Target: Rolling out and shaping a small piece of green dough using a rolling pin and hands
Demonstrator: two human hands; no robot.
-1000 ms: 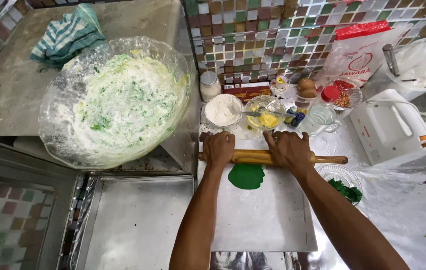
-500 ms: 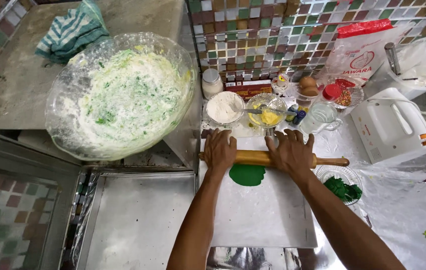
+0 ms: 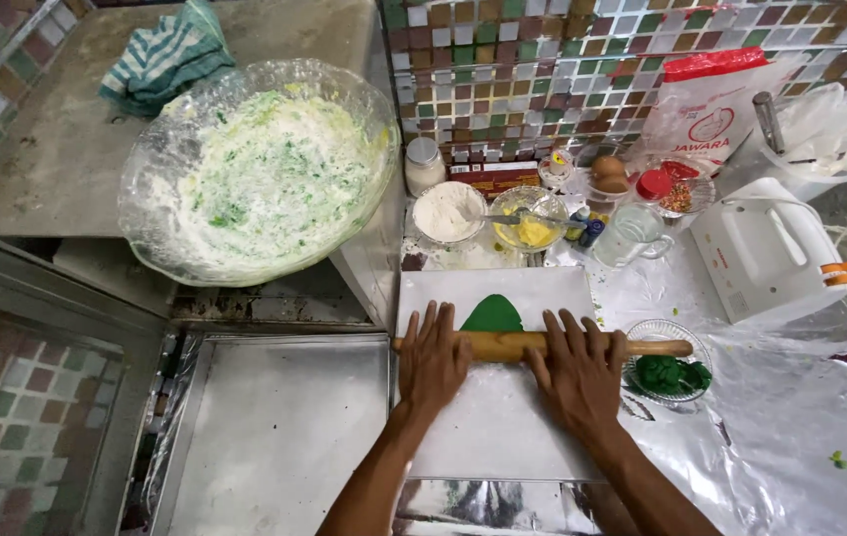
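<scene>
Two hands flat on a wooden rolling pin (image 3: 543, 345), pressing it across a white board (image 3: 503, 417) on a foil-covered counter (image 3: 791, 437). Left hand (image 3: 433, 359) spread open, palm down, fingers wide over the pin's left part; right hand (image 3: 577, 372) likewise open and flat over the pin's middle, neither curled around it. Green dough (image 3: 492, 315) lying on the board, touching the pin on its far side, partly hidden under it. Just right of the board, beside the pin's right tip, a small glass dish of green dough pieces (image 3: 670, 373). Beyond the board, against the mosaic tile wall (image 3: 543, 69): a bowl of white flour (image 3: 448, 210), a glass bowl of yellow paste (image 3: 528, 220) with a spoon in it, a clear jug (image 3: 632, 236), two brown eggs (image 3: 609, 174). Further right, a white hand mixer (image 3: 766, 253). Up left, on a raised steel top, a large plastic-lined bowl (image 3: 260, 169) smeared with white and green batter, a striped cloth (image 3: 167, 55) behind it. Left of the board, a bare metal tray (image 3: 275, 437).
</scene>
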